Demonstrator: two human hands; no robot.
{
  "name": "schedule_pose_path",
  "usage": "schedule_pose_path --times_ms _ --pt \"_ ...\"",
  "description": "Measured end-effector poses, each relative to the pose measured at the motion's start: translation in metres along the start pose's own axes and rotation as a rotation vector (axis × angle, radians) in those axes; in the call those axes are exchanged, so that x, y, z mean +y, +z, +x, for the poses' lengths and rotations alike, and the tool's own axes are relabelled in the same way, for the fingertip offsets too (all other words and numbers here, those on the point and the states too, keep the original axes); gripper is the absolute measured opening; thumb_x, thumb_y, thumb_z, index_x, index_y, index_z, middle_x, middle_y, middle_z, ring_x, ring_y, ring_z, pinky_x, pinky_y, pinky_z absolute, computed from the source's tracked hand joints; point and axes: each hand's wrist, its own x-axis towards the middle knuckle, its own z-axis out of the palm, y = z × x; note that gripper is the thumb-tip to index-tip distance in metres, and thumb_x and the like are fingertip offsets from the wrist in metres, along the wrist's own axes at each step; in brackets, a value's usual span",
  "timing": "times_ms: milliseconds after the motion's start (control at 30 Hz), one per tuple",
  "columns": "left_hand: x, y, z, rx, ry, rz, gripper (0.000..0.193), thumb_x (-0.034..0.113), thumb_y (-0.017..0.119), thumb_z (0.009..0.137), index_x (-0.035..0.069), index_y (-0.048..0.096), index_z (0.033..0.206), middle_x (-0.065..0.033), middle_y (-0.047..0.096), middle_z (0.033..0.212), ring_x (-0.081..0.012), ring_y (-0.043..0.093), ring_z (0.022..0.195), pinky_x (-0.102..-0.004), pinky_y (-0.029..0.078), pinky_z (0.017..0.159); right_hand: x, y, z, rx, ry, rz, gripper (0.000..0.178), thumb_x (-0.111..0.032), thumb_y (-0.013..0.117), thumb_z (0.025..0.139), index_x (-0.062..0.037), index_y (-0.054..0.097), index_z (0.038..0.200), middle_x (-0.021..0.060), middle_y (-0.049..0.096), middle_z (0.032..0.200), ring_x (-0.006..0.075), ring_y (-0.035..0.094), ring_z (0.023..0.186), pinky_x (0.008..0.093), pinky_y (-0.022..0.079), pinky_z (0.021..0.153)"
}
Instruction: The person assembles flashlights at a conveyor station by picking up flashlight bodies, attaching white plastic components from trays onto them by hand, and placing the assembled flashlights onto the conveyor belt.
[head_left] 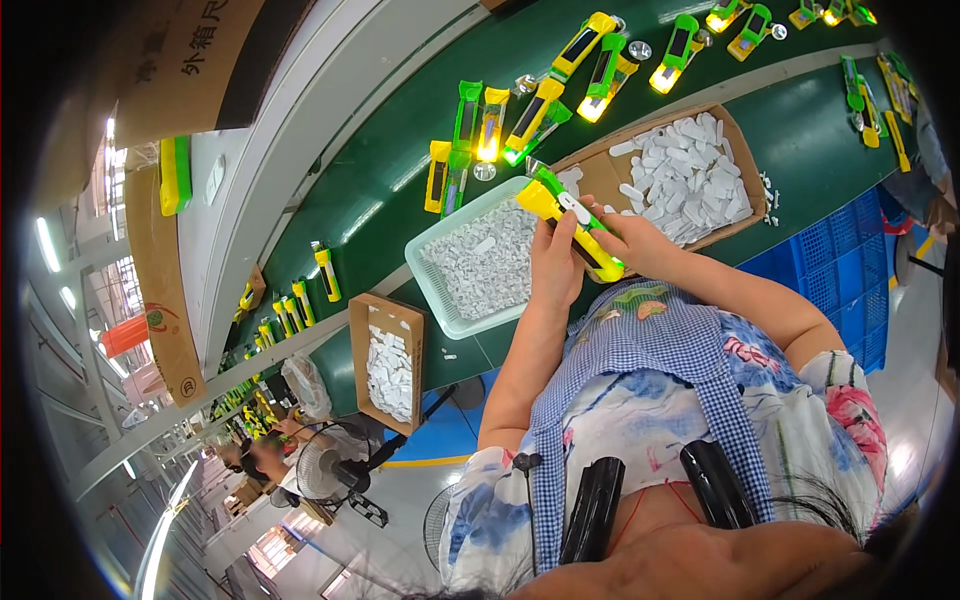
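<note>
A yellow-and-green flashlight [545,203] is held in front of my chest, above the edge of the green table. My left hand [558,262] is closed around its body. My right hand [637,243] grips it from the right, its fingers bent against the side and partly hidden. A small white oblong plastic piece [573,206] lies against the flashlight between the two hands, with my left thumb at its lower end. Whether the piece is seated or loose, I cannot tell. Just beyond my left hand stands a pale green basket [425,262] of small white parts.
A cardboard box [752,165] of white oblong pieces stands right of my hands, and a smaller box [362,345] lies left. Several flashlights [535,112], some lit, line the green table [375,185]. A fan [322,465] and another person [268,458] are at lower left; blue crates [835,260] stand right.
</note>
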Motion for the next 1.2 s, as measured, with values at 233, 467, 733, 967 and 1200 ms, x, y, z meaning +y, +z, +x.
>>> schedule_pose_path --times_ms 233,467,733,967,1200 --pt "0.000 0.005 -0.003 0.056 -0.023 0.026 0.028 0.014 0.049 0.100 0.001 0.044 0.124 -0.0131 0.059 0.116 -0.0242 0.060 0.108 -0.0381 0.049 0.094 -0.010 -0.011 -0.002 -0.077 -0.042 -0.176 0.026 -0.021 0.060 0.090 0.0005 0.061 0.105 0.0200 0.067 0.085 0.0318 0.067 0.075 0.0389 0.052 0.068" --pt "-0.014 0.001 0.000 0.186 0.054 0.083 0.026 0.017 0.052 0.099 0.002 0.046 0.120 -0.0110 0.060 0.111 -0.0183 0.060 0.099 -0.0315 0.049 0.087 -0.022 -0.008 -0.008 0.222 -0.263 -0.039 0.020 0.002 0.067 0.081 -0.0005 0.058 0.098 0.0104 0.060 0.090 0.0202 0.065 0.078 0.0290 0.052 0.063" --pt "-0.020 0.006 -0.003 0.160 0.138 0.091 0.025 0.018 0.052 0.100 0.002 0.046 0.118 -0.0104 0.060 0.109 -0.0178 0.059 0.099 -0.0315 0.048 0.087 -0.014 0.004 -0.014 0.319 -0.227 -0.077 0.015 0.002 0.066 0.081 -0.0001 0.066 0.096 0.0082 0.055 0.088 0.0184 0.060 0.074 0.0277 0.050 0.067" --pt "-0.019 0.005 -0.002 0.164 0.089 0.066 0.024 0.018 0.049 0.101 0.003 0.045 0.119 -0.0118 0.060 0.107 -0.0215 0.061 0.099 -0.0355 0.050 0.088 -0.015 -0.002 -0.013 0.316 -0.332 -0.122 0.012 -0.003 0.068 0.078 -0.0035 0.066 0.090 0.0093 0.056 0.087 0.0263 0.060 0.080 0.0342 0.050 0.068" --pt "-0.023 -0.002 -0.001 0.259 0.099 0.103 0.019 0.019 0.054 0.098 0.004 0.048 0.109 -0.0082 0.061 0.094 -0.0202 0.064 0.082 -0.0339 0.054 0.072 -0.007 -0.018 -0.025 0.137 -0.526 -0.217 0.012 0.001 0.068 0.078 -0.0019 0.062 0.088 0.0091 0.060 0.093 0.0247 0.063 0.082 0.0328 0.052 0.071"
